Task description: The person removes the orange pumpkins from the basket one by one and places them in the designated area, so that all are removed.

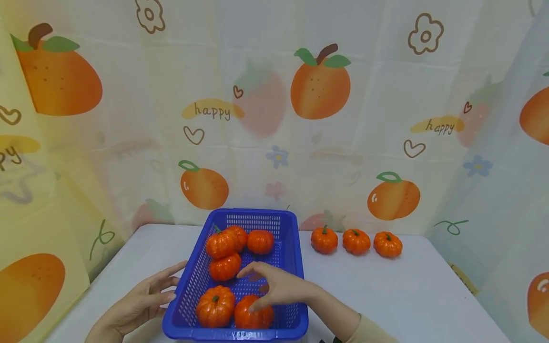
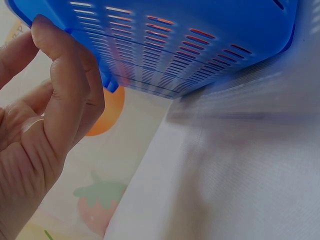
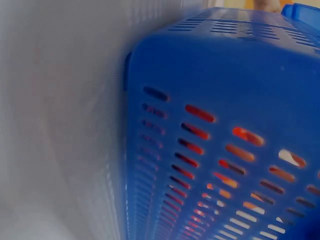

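Note:
A blue plastic basket (image 1: 236,335) stands on the white table with several small orange pumpkins inside. Some of them cluster at its far left, one pumpkin (image 1: 220,244) leaning over another (image 1: 225,267). Two more lie at the near end, a left pumpkin (image 1: 216,306) and a right pumpkin (image 1: 254,314). My right hand (image 1: 280,285) reaches over the basket's right wall, thumb and fingers spread above the near right pumpkin; whether the thumb touches it I cannot tell. My left hand (image 1: 139,300) is at the basket's left side, its fingertips by the rim (image 2: 55,17).
Three pumpkins stand in a row on the table right of the basket: a left one (image 1: 324,240), a middle one (image 1: 356,242) and a right one (image 1: 388,245). A fruit-printed curtain (image 1: 266,57) hangs behind the table and along both sides.

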Action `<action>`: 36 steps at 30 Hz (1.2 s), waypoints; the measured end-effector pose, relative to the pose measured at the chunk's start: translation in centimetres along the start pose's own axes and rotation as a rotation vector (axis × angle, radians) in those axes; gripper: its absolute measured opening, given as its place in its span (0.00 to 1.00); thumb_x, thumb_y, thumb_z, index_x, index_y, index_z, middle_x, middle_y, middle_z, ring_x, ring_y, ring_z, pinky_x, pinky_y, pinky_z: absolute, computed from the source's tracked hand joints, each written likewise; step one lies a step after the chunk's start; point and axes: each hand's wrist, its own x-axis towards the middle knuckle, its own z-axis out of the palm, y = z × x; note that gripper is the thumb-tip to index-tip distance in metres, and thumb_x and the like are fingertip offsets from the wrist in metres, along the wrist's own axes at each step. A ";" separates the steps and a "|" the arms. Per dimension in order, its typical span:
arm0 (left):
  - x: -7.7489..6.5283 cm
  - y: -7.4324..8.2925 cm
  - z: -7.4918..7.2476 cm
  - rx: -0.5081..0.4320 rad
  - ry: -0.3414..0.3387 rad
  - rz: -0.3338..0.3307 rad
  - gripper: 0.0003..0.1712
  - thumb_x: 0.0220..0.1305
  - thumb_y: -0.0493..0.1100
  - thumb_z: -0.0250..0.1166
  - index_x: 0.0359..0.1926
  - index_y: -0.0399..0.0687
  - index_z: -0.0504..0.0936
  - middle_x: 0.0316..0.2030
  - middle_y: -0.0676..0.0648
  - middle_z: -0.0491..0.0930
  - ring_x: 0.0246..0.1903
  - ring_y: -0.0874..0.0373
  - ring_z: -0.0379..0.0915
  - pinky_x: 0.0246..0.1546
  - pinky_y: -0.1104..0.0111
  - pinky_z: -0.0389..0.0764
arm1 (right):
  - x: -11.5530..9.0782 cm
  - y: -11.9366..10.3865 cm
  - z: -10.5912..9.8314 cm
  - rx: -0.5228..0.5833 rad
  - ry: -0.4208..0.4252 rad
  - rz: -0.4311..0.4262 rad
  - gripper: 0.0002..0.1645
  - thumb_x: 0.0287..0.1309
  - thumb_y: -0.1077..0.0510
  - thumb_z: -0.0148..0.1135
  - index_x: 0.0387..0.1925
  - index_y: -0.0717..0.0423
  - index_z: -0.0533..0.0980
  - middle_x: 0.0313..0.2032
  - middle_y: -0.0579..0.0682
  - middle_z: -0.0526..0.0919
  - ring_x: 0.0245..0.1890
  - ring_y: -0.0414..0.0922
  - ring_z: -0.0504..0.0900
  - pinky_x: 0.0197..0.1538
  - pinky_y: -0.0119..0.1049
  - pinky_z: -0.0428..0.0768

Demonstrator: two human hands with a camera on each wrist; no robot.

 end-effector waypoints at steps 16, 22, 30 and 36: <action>-0.1 -0.2 0.6 -0.041 -0.021 0.015 0.31 0.77 0.37 0.42 0.66 0.81 0.67 0.52 0.55 0.74 0.51 0.62 0.78 0.54 0.62 0.83 | -0.1 0.5 0.4 -0.360 -0.268 -0.039 0.41 0.47 0.63 0.71 0.64 0.40 0.70 0.62 0.41 0.75 0.60 0.31 0.70 0.66 0.32 0.71; -0.2 0.0 1.1 -0.027 -0.002 0.017 0.29 0.77 0.38 0.42 0.66 0.79 0.68 0.53 0.55 0.73 0.51 0.62 0.78 0.54 0.62 0.83 | -0.3 0.2 0.4 -0.391 -0.253 -0.031 0.41 0.47 0.64 0.72 0.64 0.40 0.70 0.62 0.42 0.75 0.61 0.32 0.71 0.65 0.33 0.73; -0.6 0.1 1.2 -0.002 0.035 0.005 0.28 0.77 0.39 0.43 0.64 0.81 0.69 0.51 0.54 0.73 0.51 0.62 0.77 0.53 0.62 0.83 | 0.0 0.1 0.8 -0.439 -0.227 -0.015 0.40 0.46 0.65 0.72 0.61 0.38 0.70 0.59 0.37 0.77 0.58 0.31 0.72 0.65 0.34 0.74; -0.7 0.1 1.1 -0.012 0.013 0.018 0.29 0.78 0.39 0.41 0.65 0.81 0.69 0.52 0.54 0.73 0.51 0.62 0.77 0.53 0.62 0.83 | 0.2 0.0 1.1 -0.479 -0.196 -0.002 0.39 0.45 0.62 0.75 0.59 0.38 0.71 0.56 0.35 0.78 0.56 0.30 0.72 0.63 0.33 0.75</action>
